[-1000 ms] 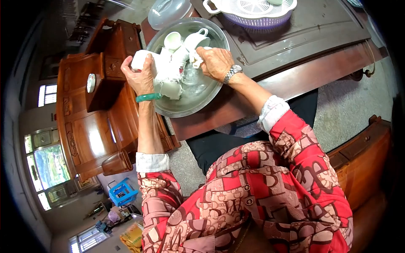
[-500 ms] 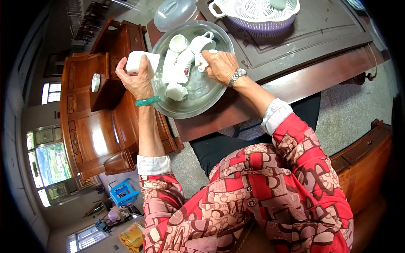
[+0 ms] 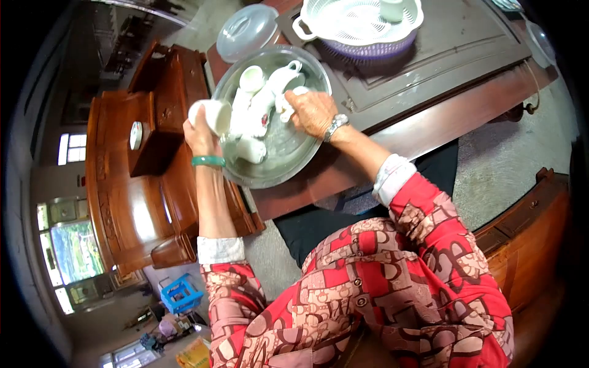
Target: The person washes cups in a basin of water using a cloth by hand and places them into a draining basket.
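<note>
My left hand [image 3: 202, 136], with a green bangle at the wrist, grips a white cup [image 3: 215, 116] at the left rim of a metal basin [image 3: 288, 170]. The cup's opening is turned towards the basin. Bunched in my right hand [image 3: 314, 115] is a white cloth [image 3: 284, 109], held over the basin's right side. Several white cups and pieces of crockery lie in the water, among them an upright cup [image 3: 252, 79], a handled one [image 3: 285, 75] and one at the lower left [image 3: 251, 149].
A white strainer basket [image 3: 305, 27] sits in a purple one [image 3: 368, 51] at the top, with a pale cup [image 3: 391, 9] inside. A clear plastic lid [image 3: 247, 32] lies behind the basin. Carved wooden furniture [image 3: 135, 202] stands at the left.
My left hand has turned the white cup so its opening now faces the basin and camera. The right hand stays over the basin with the cloth. The whole view has shifted slightly.
</note>
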`<state>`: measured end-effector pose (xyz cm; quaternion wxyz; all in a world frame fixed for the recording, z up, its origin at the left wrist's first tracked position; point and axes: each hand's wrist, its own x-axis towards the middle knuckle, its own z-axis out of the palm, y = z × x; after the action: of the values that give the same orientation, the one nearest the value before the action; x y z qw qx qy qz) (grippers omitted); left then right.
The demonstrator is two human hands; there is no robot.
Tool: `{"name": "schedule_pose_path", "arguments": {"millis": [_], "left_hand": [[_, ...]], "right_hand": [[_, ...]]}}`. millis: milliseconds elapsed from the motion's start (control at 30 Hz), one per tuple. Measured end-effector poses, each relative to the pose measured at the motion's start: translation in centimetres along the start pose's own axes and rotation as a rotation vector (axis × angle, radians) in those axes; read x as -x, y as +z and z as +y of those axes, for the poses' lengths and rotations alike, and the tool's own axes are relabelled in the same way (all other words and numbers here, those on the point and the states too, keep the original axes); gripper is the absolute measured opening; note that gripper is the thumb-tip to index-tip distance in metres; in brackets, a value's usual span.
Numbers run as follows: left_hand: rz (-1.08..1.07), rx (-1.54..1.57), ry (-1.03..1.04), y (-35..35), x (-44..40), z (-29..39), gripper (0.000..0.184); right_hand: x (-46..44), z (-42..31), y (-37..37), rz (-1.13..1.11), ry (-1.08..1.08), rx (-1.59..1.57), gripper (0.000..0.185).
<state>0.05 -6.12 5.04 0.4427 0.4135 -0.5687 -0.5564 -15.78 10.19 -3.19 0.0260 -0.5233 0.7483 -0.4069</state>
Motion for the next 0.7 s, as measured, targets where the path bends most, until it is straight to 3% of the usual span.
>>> {"name": "schedule_pose_path", "arguments": {"millis": [33, 100, 167, 300, 433, 500, 533, 567, 633, 700], "left_hand": [[0.021, -0.538, 0.310, -0.8, -0.6, -1.6, 0.042], [-0.041, -0.547, 0.424, 0.0, -0.3, -2.0, 0.043], [-0.178, -0.098, 0.006, 0.0, -2.3, -1.5, 0.042], [-0.363, -0.041, -0.021, 8.4, 0.0, 3.4, 0.044], [-0.556, 0.124, 0.015, 17.9, -0.3, 3.8, 0.039], [-0.736, 0.038, -0.101, 22.4, -2.3, 2.4, 0.036], [-0.819, -0.043, -0.176, 24.4, -1.5, 2.9, 0.033], [-0.810, -0.032, -0.144, 27.0, -1.5, 1.4, 0.043], [-0.782, -0.115, -0.092, 31.0, -0.4, -0.8, 0.054], [-0.820, -0.233, 0.011, 33.8, 1.2, -1.9, 0.064]], "right_hand": [[0.1, -0.1, -0.1, 0.035, -0.023, -0.015, 0.021], [0.2, -0.4, -0.6, 0.002, 0.022, -0.011, 0.020], [0.2, -0.3, -0.5, 0.009, 0.009, -0.037, 0.018], [0.0, -0.3, -0.2, -0.012, 0.051, -0.062, 0.017], [0.1, 0.2, 0.3, -0.013, 0.005, -0.097, 0.021], [0.3, 0.3, 0.4, 0.003, -0.019, -0.115, 0.022], [0.1, 0.2, 0.7, 0.137, -0.046, -0.156, 0.025], [0.4, 0.0, 0.8, 0.026, 0.053, -0.116, 0.019], [0.1, 0.2, -0.3, -0.027, -0.016, -0.174, 0.018], [-0.4, 0.2, -1.0, -0.279, 0.038, -0.146, 0.011]]}}
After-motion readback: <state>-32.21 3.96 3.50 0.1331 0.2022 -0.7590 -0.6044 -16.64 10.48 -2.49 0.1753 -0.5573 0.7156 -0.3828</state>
